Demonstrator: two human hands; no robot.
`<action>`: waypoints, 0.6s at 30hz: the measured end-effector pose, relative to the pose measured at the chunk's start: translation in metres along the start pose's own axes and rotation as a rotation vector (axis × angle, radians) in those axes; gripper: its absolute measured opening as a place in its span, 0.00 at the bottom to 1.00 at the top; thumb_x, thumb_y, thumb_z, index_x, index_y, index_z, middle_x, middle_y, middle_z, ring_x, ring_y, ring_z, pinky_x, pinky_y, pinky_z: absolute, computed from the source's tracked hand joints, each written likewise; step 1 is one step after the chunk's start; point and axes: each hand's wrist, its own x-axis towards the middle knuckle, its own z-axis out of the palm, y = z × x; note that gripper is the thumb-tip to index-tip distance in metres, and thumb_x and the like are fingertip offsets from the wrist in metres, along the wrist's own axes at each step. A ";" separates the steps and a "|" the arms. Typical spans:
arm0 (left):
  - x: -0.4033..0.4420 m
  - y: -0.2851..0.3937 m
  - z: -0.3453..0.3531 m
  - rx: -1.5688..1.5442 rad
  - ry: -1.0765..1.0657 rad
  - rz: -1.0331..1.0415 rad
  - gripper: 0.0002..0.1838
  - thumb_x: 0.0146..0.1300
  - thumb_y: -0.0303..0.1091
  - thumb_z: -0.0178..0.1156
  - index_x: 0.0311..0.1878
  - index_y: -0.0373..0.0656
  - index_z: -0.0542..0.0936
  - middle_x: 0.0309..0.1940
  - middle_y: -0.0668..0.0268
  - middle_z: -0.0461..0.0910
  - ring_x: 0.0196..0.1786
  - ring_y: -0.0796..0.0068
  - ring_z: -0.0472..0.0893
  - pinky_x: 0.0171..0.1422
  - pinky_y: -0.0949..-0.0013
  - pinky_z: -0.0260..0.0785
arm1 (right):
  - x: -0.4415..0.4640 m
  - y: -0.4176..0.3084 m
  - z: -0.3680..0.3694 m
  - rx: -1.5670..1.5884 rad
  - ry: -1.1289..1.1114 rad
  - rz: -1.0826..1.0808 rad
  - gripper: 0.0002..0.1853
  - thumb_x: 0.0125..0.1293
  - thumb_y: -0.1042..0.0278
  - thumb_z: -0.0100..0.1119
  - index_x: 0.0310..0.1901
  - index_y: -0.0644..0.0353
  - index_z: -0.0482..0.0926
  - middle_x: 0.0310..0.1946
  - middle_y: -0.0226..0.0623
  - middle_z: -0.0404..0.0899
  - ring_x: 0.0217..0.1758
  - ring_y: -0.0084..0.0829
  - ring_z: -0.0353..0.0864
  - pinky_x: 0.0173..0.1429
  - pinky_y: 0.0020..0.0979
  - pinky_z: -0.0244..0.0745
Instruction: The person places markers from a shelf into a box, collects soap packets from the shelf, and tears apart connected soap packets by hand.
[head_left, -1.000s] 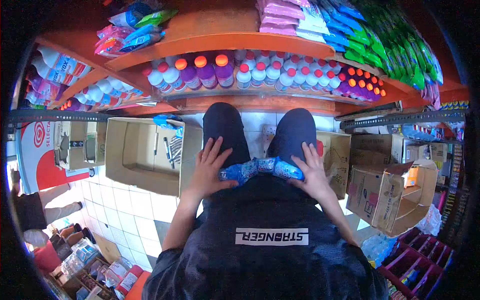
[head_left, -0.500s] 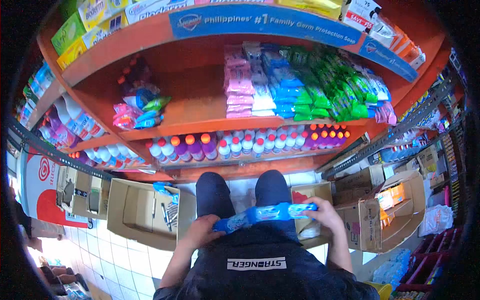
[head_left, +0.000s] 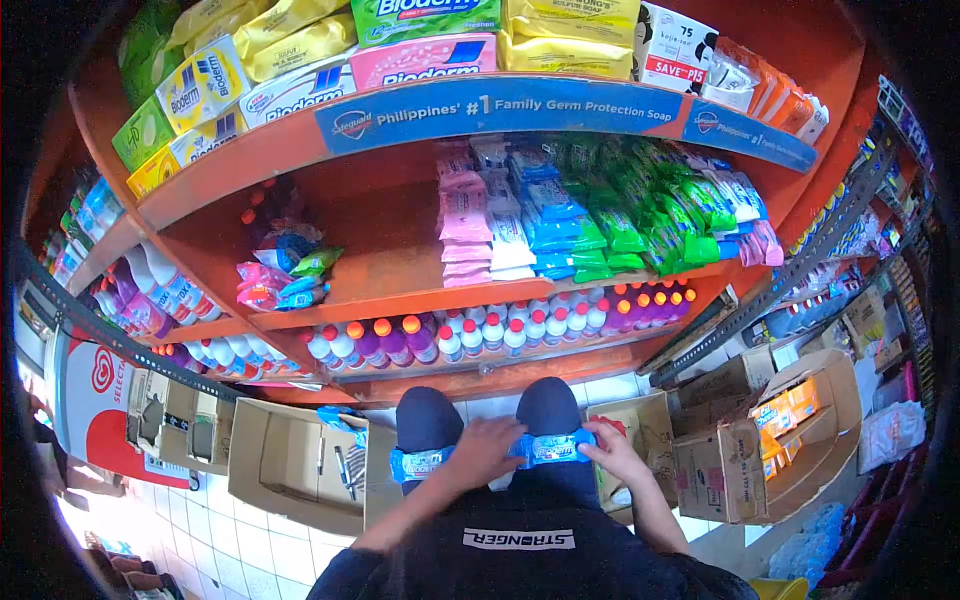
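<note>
Blue Bioderm packs lie across my thighs. One blue pack [head_left: 420, 462] rests on the left thigh, beside my left wrist, with no fingers on it. Another blue pack [head_left: 553, 449] lies over the right thigh, between my two hands. My left hand [head_left: 485, 450] reaches across to the left end of that pack, its fingers bent and partly smeared, so its hold is unclear. My right hand [head_left: 610, 450] pinches the right end of the same pack between thumb and fingers.
Ahead, an orange shelf [head_left: 380, 290] holds stacked coloured packs [head_left: 560, 215] and bottles [head_left: 515, 335]. An open carton [head_left: 285, 475] with pens stands at left; another carton [head_left: 735, 470] with orange packs stands at right.
The view has tilted up to the shelves. The joined row of blue packs now lies apart on the thighs; my left hand has moved right, off the left pack, toward the right-hand one.
</note>
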 end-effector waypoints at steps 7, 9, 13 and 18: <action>0.041 0.030 0.044 -0.161 -0.031 0.091 0.36 0.55 0.54 0.62 0.63 0.44 0.68 0.52 0.55 0.71 0.56 0.54 0.72 0.58 0.52 0.66 | 0.009 0.001 -0.009 -0.134 -0.051 -0.116 0.26 0.52 0.56 0.71 0.51 0.60 0.77 0.42 0.42 0.79 0.46 0.34 0.79 0.51 0.34 0.73; 0.049 0.028 0.045 -0.234 -0.053 0.051 0.35 0.55 0.55 0.62 0.62 0.45 0.68 0.48 0.55 0.72 0.53 0.54 0.74 0.55 0.55 0.69 | 0.005 -0.027 -0.020 -0.198 -0.129 -0.070 0.22 0.50 0.57 0.71 0.45 0.59 0.79 0.38 0.43 0.78 0.43 0.36 0.79 0.48 0.34 0.73; 0.058 0.022 0.052 -0.362 -0.212 -0.009 0.28 0.55 0.54 0.61 0.56 0.48 0.74 0.42 0.57 0.73 0.49 0.54 0.76 0.52 0.54 0.68 | 0.009 -0.030 -0.021 -0.232 -0.147 -0.238 0.16 0.51 0.56 0.69 0.35 0.58 0.78 0.33 0.41 0.75 0.40 0.44 0.79 0.44 0.41 0.73; 0.071 0.009 0.046 -0.573 -0.343 0.015 0.25 0.55 0.51 0.61 0.50 0.45 0.75 0.38 0.58 0.79 0.45 0.59 0.79 0.52 0.57 0.69 | 0.021 -0.030 -0.027 -0.018 -0.378 -0.112 0.14 0.58 0.55 0.63 0.39 0.57 0.78 0.31 0.39 0.80 0.36 0.31 0.80 0.42 0.32 0.73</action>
